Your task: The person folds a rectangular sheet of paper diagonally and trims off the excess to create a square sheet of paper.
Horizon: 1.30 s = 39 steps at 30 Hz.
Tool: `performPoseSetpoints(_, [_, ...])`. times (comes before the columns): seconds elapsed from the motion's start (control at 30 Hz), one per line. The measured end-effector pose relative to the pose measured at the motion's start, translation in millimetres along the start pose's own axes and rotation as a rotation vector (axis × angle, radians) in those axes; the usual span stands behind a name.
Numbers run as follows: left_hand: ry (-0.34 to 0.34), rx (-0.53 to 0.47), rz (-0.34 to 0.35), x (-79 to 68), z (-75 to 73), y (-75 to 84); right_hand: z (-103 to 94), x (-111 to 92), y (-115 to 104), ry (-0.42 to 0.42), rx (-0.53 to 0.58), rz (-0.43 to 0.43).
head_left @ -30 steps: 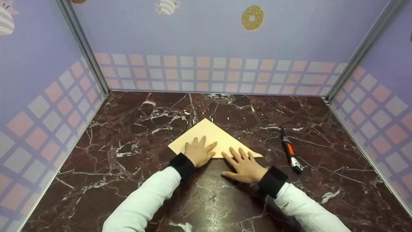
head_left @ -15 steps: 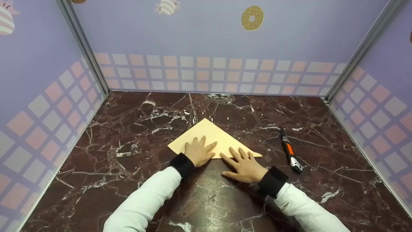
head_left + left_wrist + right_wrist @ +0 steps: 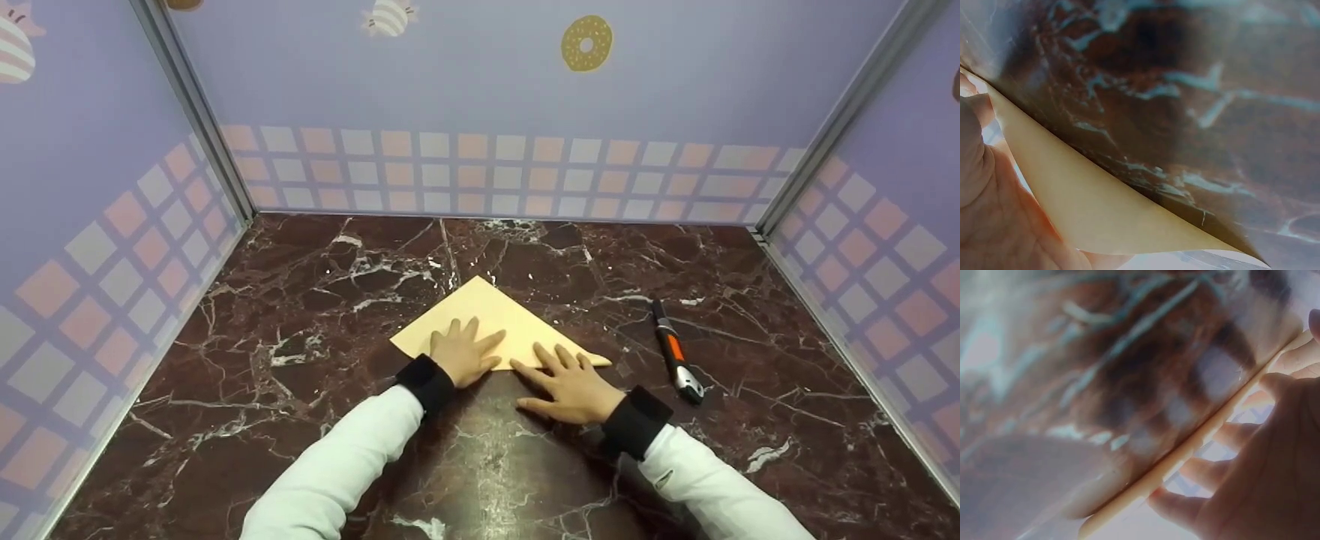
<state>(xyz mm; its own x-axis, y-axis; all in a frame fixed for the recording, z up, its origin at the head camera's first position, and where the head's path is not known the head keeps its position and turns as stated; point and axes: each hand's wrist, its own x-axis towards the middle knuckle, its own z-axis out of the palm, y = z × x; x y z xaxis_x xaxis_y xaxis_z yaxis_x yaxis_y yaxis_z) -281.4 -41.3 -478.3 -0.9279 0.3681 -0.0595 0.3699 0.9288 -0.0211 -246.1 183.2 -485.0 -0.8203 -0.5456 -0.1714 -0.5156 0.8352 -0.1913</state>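
Observation:
A pale yellow sheet of paper (image 3: 480,307), folded into a triangle, lies on the table with its long folded edge toward me. My left hand (image 3: 461,354) rests on its left half with the fingers spread. Over the right part of the folded edge lie the fingertips of my right hand (image 3: 574,386), its thumb out on the table. In the left wrist view the paper (image 3: 1089,197) bows up a little beside the left palm (image 3: 1005,219). The right wrist view has the right fingers (image 3: 1207,472) along the paper's folded edge (image 3: 1185,450).
To the right of the paper lies a utility knife (image 3: 675,352) with a black, orange and silver handle. The dark red marbled table (image 3: 315,442) is enclosed by lilac panels (image 3: 480,90) at the back and both sides.
My right hand has slid very slightly left along the folded edge. The left hand and the paper stay almost where they were.

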Motion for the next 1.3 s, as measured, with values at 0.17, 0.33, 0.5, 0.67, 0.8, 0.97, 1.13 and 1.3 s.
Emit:
performPoseSetpoints(0.17, [0.032,0.007,0.034,1.5,8.2,-3.8,-1.9,0,-1,-0.007,0.001,0.008])
performPoseSetpoints(0.33, [0.061,0.018,0.060,1.4,11.5,-6.4,-3.5,3,-1,-0.016,-0.009,0.012])
performPoseSetpoints(0.5, [0.051,0.033,0.058,0.0,10.4,-5.7,-4.3,5,-2,-0.014,-0.025,0.005])
performPoseSetpoints(0.67, [0.069,0.106,0.084,-3.0,7.8,0.8,-4.0,4,-2,-0.019,-0.027,0.010])
performPoseSetpoints(0.8, [0.080,0.195,0.139,-12.0,5.4,9.4,-4.7,2,-2,-0.023,-0.021,0.012])
performPoseSetpoints(0.97, [0.089,0.242,0.197,-31.1,1.8,21.2,-5.6,3,-2,-0.031,-0.020,0.017])
performPoseSetpoints(1.13, [0.077,0.178,0.230,-42.9,4.4,24.9,-6.1,3,-1,-0.033,-0.027,0.022])
performPoseSetpoints(1.3, [0.047,0.055,0.231,-48.0,6.3,21.9,-5.4,2,0,-0.034,-0.027,0.022])
